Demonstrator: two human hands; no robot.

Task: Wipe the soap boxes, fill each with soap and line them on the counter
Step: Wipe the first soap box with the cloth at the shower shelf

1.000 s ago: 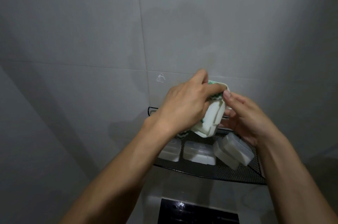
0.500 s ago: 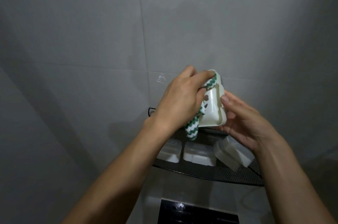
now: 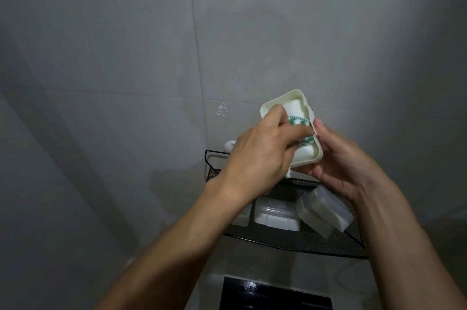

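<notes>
I hold a cream soap box (image 3: 297,101) up in front of the tiled wall, its hinged lid swung open and its inside facing me. My right hand (image 3: 341,170) cups the box from below and the right. My left hand (image 3: 260,158) presses a green-and-white striped cloth (image 3: 374,121) into the box's inside. Below my hands, a black mesh shelf (image 3: 316,241) carries closed white soap boxes: one in the middle (image 3: 275,216), one tilted at the right (image 3: 326,213), and one at the left (image 3: 243,216) mostly hidden by my left forearm.
The grey tiled wall (image 3: 126,56) fills the view behind the shelf. A white wall hook (image 3: 228,145) sits by the shelf's left corner. A glossy black panel (image 3: 273,294) set in a white surface lies below the shelf.
The box has turned from edge-on to its open inside facing me. My left hand moved the cloth from the outside into the box's inside.
</notes>
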